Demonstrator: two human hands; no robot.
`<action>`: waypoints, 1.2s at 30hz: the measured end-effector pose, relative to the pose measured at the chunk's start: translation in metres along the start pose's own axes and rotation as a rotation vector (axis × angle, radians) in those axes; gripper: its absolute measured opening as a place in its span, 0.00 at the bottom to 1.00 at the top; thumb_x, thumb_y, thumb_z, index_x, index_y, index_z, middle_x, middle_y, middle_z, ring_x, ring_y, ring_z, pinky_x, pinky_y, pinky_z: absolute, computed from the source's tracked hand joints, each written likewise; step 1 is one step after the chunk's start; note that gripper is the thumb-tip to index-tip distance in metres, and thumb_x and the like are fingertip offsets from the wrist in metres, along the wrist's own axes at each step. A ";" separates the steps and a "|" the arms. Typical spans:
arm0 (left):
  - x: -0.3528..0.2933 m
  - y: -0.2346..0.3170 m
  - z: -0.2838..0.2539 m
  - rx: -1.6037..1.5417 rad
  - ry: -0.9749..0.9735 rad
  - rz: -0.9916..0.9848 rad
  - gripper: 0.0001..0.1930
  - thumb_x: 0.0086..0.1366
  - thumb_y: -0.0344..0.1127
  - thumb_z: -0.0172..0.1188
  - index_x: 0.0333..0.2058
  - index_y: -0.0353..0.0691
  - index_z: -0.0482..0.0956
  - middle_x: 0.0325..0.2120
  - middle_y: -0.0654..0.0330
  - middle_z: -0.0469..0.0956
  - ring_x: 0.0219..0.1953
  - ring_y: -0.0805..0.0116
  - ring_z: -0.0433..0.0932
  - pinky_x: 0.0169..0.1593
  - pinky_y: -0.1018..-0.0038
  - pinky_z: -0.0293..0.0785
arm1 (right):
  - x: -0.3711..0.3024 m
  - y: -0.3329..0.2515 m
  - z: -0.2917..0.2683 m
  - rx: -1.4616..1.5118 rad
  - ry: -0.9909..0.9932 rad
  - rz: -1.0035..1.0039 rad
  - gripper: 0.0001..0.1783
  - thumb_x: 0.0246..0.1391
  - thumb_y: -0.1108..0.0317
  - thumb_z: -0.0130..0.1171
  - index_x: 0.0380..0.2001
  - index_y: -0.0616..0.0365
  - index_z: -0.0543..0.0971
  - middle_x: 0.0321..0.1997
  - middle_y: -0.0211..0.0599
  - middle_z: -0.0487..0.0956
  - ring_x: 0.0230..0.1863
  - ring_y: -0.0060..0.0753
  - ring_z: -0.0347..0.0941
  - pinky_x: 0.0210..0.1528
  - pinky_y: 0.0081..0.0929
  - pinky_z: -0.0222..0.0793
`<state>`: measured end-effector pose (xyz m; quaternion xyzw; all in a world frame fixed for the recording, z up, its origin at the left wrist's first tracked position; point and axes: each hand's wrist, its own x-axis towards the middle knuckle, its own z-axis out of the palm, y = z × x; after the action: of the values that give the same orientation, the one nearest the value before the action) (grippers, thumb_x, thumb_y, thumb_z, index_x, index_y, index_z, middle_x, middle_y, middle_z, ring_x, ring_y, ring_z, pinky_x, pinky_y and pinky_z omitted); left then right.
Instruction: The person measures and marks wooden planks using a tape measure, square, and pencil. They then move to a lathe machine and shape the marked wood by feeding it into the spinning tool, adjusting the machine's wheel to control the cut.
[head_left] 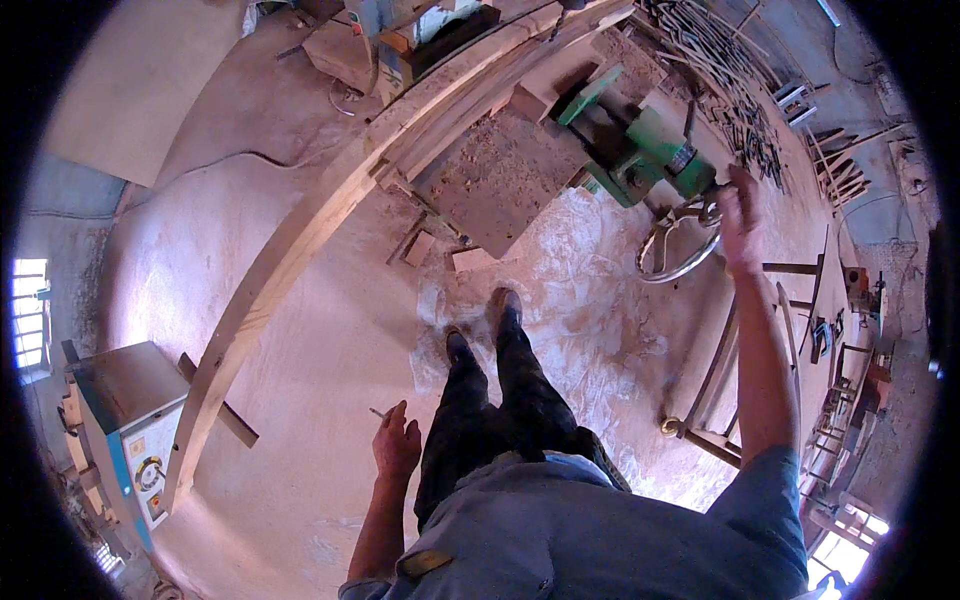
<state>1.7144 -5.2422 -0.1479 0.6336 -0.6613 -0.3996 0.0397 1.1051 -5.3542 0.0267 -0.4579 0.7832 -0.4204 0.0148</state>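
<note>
My left hand (pixel 398 440) hangs low beside my left leg, fingers curled, with a thin whitish stick that looks like a cigarette (pixel 377 412) poking out of it. Out to the right, my right hand (pixel 740 222) is closed at the outer end of a green machine (pixel 665 150), by its control handle; the exact grip is partly hidden by the fingers. Just below that hand is the machine's metal handwheel (pixel 688 273). A long curved-looking wooden beam (pixel 320 215) lies across the machine's far side and reaches down to the left.
Beneath the machine spreads a dusty table or base (pixel 495 180), with small wood blocks (pixel 480 260) on the floor near my feet. A cabinet with a dial (pixel 140 430) stands at the left. A metal frame (pixel 710 440) is at the right, and a pile of sticks (pixel 715 75) lies behind.
</note>
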 end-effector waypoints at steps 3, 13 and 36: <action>0.001 -0.010 0.008 0.063 -0.014 0.048 0.22 0.61 0.32 0.57 0.55 0.36 0.73 0.51 0.45 0.77 0.47 0.46 0.79 0.50 0.58 0.76 | -0.006 0.014 0.007 -0.321 0.080 -0.405 0.26 0.63 0.47 0.51 0.51 0.59 0.71 0.40 0.40 0.77 0.40 0.41 0.77 0.47 0.37 0.73; 0.000 0.017 0.058 0.158 -0.184 -0.015 0.22 0.63 0.39 0.54 0.55 0.39 0.73 0.47 0.43 0.79 0.47 0.43 0.78 0.51 0.53 0.75 | 0.014 0.022 -0.014 -0.022 -0.155 0.150 0.39 0.62 0.35 0.45 0.59 0.61 0.68 0.53 0.48 0.75 0.49 0.43 0.75 0.54 0.42 0.66; 0.022 -0.034 0.212 0.362 -0.418 0.056 0.23 0.62 0.39 0.56 0.55 0.39 0.73 0.45 0.45 0.79 0.46 0.47 0.78 0.50 0.54 0.75 | 0.026 0.050 -0.016 0.768 -0.452 0.535 0.28 0.67 0.47 0.48 0.57 0.59 0.71 0.49 0.40 0.80 0.46 0.35 0.79 0.51 0.33 0.77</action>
<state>1.6187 -5.1555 -0.3209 0.5156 -0.7332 -0.3956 -0.2005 1.0483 -5.3516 0.0125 -0.2824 0.6395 -0.5495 0.4576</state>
